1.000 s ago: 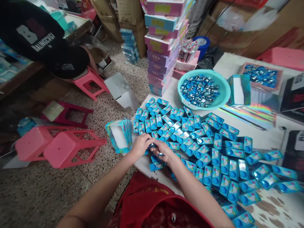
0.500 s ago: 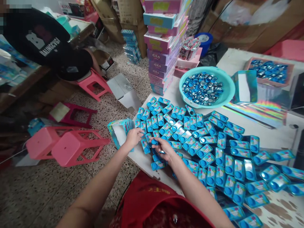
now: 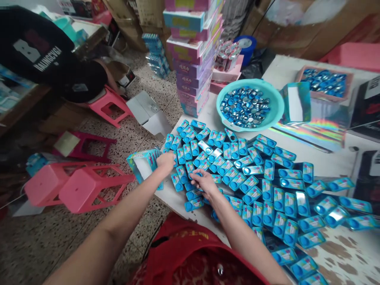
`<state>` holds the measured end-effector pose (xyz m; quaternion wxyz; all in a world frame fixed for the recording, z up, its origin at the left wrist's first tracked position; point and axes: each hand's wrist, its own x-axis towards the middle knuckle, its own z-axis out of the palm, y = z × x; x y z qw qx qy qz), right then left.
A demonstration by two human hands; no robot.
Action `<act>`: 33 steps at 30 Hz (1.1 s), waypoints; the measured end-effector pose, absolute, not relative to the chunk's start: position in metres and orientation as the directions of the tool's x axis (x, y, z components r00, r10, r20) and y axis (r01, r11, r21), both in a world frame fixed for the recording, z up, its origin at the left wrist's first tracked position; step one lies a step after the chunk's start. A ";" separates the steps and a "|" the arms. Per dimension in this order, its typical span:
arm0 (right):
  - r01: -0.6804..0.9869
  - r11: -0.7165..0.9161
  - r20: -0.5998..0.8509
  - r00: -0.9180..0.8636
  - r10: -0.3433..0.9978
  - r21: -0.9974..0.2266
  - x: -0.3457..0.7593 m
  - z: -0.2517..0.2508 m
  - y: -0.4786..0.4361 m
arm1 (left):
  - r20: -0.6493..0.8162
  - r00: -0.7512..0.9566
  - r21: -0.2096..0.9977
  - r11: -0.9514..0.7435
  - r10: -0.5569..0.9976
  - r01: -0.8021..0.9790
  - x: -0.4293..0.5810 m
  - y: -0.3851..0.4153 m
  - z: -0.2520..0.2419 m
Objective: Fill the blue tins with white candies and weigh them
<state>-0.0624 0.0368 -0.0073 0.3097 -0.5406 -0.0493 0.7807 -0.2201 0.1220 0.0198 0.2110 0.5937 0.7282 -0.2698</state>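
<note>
Landmark: turquoise basin (image 3: 280, 113), filled with blue and silver caps (image 3: 247, 105), on a white table (image 3: 353, 152).

Item: my left hand (image 3: 166, 160), left of the basin and nearer me, curled down over tins beside the table's left edge; its fingertips are hidden, so I cannot tell whether they grip anything.

Item: my right hand (image 3: 203, 182), nearer me than the basin and to its left, thumb and fingertips pinched together on a small blue piece (image 3: 193, 174).

Item: blue tins (image 3: 237, 180), standing close-packed, spread from the basin's near side to the table's near edge; a short stretch of them separates my hands.

Item: open printed carton (image 3: 134, 166), left of the basin, at the table's left edge, just beside my left hand.

Item: box stack (image 3: 187, 71), left of the basin, walling that side.

Room: a narrow bare strip before the basin; wider bare table to its right, around iridescent sheets (image 3: 314, 136).
</note>
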 end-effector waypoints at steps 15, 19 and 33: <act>-0.639 -0.762 -0.802 -0.396 0.447 -0.109 -0.066 -0.006 0.041 | -0.593 -0.076 0.367 0.353 0.802 0.860 -0.259 0.097 0.024; -0.782 -0.600 -0.816 -0.453 0.359 0.170 -0.051 -0.005 0.042 | -0.558 -0.184 -0.001 0.222 0.809 0.975 -0.257 0.121 0.028; -0.781 -0.624 -0.820 -0.367 0.439 0.015 -0.032 -0.016 0.051 | -0.712 -0.399 -0.185 0.394 0.578 0.900 -0.255 0.150 -0.005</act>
